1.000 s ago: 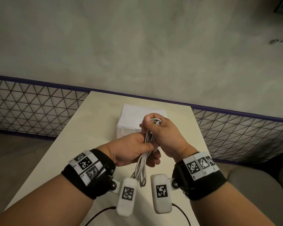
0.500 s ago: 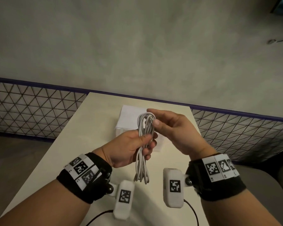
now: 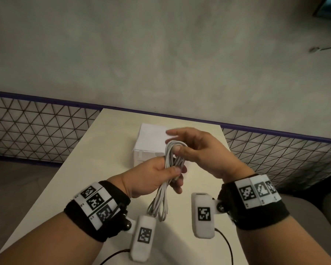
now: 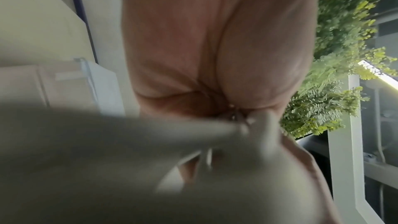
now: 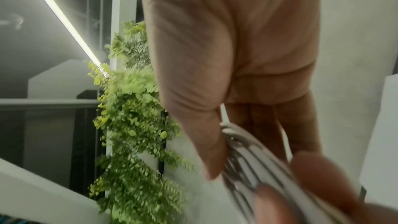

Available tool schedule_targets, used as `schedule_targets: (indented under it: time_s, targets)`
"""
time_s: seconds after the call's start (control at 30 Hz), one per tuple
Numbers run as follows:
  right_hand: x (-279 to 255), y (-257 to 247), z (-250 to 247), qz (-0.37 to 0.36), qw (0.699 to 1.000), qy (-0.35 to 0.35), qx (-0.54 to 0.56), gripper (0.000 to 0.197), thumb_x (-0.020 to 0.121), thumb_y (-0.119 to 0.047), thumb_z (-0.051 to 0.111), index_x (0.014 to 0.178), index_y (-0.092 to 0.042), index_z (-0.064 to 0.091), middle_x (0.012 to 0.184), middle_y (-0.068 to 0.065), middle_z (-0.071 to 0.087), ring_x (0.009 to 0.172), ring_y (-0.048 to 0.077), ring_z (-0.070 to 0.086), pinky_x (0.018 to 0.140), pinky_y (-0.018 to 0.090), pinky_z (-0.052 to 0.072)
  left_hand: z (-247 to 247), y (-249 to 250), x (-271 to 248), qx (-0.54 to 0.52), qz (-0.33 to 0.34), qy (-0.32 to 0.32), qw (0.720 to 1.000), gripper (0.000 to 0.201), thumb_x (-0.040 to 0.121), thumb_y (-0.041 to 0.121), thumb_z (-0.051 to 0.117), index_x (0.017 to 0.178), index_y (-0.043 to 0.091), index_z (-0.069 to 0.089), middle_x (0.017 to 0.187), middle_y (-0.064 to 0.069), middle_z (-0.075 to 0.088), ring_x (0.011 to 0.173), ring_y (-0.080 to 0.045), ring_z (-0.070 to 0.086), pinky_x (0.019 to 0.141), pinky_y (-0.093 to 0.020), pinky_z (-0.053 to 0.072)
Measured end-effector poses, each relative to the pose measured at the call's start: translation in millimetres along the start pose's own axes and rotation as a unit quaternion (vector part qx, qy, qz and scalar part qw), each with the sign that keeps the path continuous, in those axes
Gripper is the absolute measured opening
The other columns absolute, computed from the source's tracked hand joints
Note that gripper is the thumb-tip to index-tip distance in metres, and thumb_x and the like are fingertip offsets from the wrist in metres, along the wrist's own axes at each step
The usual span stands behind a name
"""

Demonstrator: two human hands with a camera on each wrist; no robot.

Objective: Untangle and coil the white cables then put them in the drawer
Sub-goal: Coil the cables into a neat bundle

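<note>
A white cable (image 3: 161,199), folded into a long bundle of loops, hangs above the cream table (image 3: 103,150). My left hand (image 3: 172,171) grips the bundle round its middle; its lower loops dangle free. My right hand (image 3: 180,144) is at the top loop with the thumb against it and the fingers stretched out straight. In the right wrist view the strands (image 5: 254,163) run past the thumb (image 5: 208,142). In the left wrist view the cable (image 4: 107,142) is a grey blur close to the lens. A small white drawer box (image 3: 151,138) stands just behind the hands.
The narrow table ends at a low mesh fence (image 3: 36,131) with a purple rail before a grey wall. A grey seat (image 3: 313,217) is at the right. Black leads (image 3: 225,243) trail from the wrist cameras. Both wrist views show green foliage (image 5: 133,125).
A second ago my right hand was closed round the top of the bundle. It has since let go, opened and drawn back to the right. The left hand keeps its hold.
</note>
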State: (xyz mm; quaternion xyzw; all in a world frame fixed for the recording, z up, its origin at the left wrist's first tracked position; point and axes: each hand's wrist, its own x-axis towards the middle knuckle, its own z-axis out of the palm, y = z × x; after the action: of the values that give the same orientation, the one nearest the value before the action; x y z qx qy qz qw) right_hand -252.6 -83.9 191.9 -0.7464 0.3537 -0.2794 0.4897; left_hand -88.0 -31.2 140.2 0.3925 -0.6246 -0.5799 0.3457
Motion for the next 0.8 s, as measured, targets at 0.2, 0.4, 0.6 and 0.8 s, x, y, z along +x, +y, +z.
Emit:
schedule_targets:
  time_s: [0.2,0.4,0.6,0.8]
  targets:
    - [4,-5,5,-0.041,0.996,0.041,-0.071,0.010,0.085,-0.013,0.067,0.091,-0.020,0.072,0.070,-0.011,0.068,0.057,0.002,0.061,0.055,0.019,0.051,5,0,3,-0.054,0.000,-0.036,0.998,0.021,0.099,0.020,0.043,0.104,0.006,0.058,0.081,-0.001,0.067,0.076,-0.019,0.066,0.077,-0.031,0.054]
    - [1,10,28,-0.023,0.992,0.103,0.065,0.035,0.088,-0.032,0.061,0.123,-0.026,0.058,0.096,0.003,0.066,0.071,0.019,0.065,0.067,0.037,0.055,4,-4,8,-0.204,0.041,0.021,0.978,0.017,0.096,0.020,0.044,0.089,0.011,0.056,0.067,0.002,0.054,0.056,-0.010,0.046,0.063,-0.028,0.044]
    - [-22,24,42,0.199,0.930,-0.083,0.296,0.053,0.093,-0.049,0.040,0.121,-0.007,0.058,0.100,0.011,0.069,0.092,0.029,0.067,0.081,0.039,0.056,-25,-7,8,-0.455,0.137,0.010,0.880,0.025,0.082,0.028,0.068,0.099,0.016,0.054,0.075,0.002,0.053,0.064,-0.009,0.050,0.074,-0.026,0.042]
    - [-17,29,60,0.135,0.959,0.039,0.245,0.023,0.099,-0.015,0.044,0.112,-0.001,0.057,0.075,0.008,0.058,0.056,0.016,0.058,0.058,0.033,0.057,-24,-12,9,-0.480,0.165,0.075,0.859,0.012,0.085,0.025,0.060,0.093,0.019,0.054,0.079,0.002,0.057,0.086,-0.014,0.061,0.086,-0.031,0.052]
